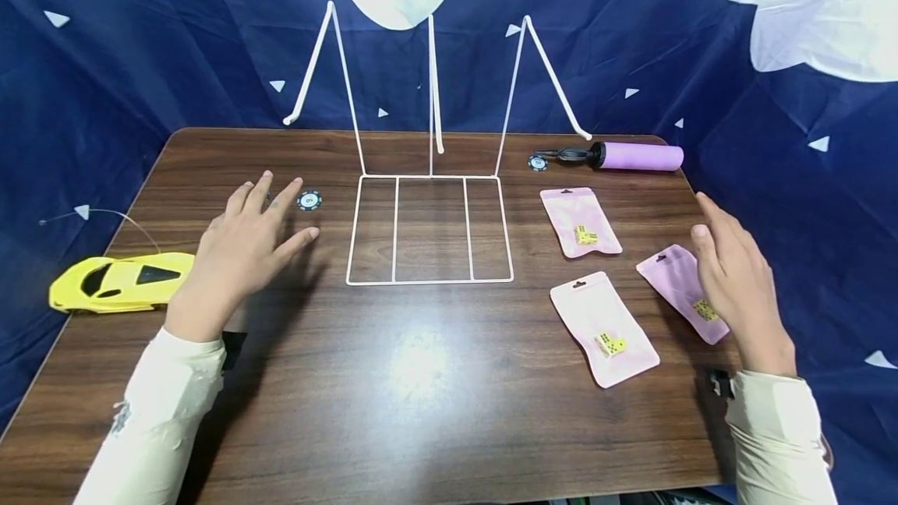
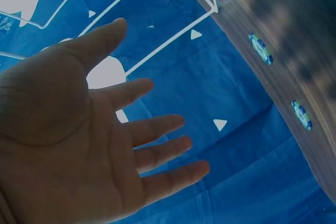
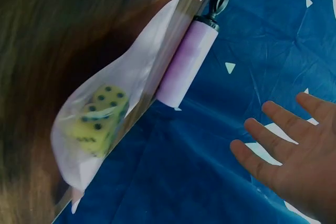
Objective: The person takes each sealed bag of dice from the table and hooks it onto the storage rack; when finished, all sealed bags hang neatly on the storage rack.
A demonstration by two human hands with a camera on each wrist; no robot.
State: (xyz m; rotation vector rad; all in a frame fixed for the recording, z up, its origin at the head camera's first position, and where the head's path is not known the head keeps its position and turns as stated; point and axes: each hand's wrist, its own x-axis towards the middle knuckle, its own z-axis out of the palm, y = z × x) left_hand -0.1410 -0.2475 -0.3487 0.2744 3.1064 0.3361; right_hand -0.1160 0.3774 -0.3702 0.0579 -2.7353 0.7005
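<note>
My left hand [image 1: 245, 248] hovers over the left part of the table with fingers spread, holding nothing. Just past its fingertips lies a blue-edged poker chip [image 1: 309, 200]; a second poker chip [image 2: 302, 115], mostly hidden by the fingers in the head view, shows in the left wrist view. Beside the left wrist is a yellow toy car [image 1: 122, 280]. At the table's right edge, my right hand [image 1: 740, 279] has its fingers extended and grips nothing. It overlaps a pink zip bag [image 1: 669, 271] holding yellow dice [image 3: 107, 114].
Two more pink bags [image 1: 577, 217] [image 1: 596, 310] with yellow dice lie right of a white wire rack [image 1: 429, 282], whose arms rise at the back. Behind them are a purple hand pump [image 1: 638, 156] and another poker chip [image 1: 538, 164]. A blue cloth [image 1: 210, 61] surrounds the table [image 1: 316, 411].
</note>
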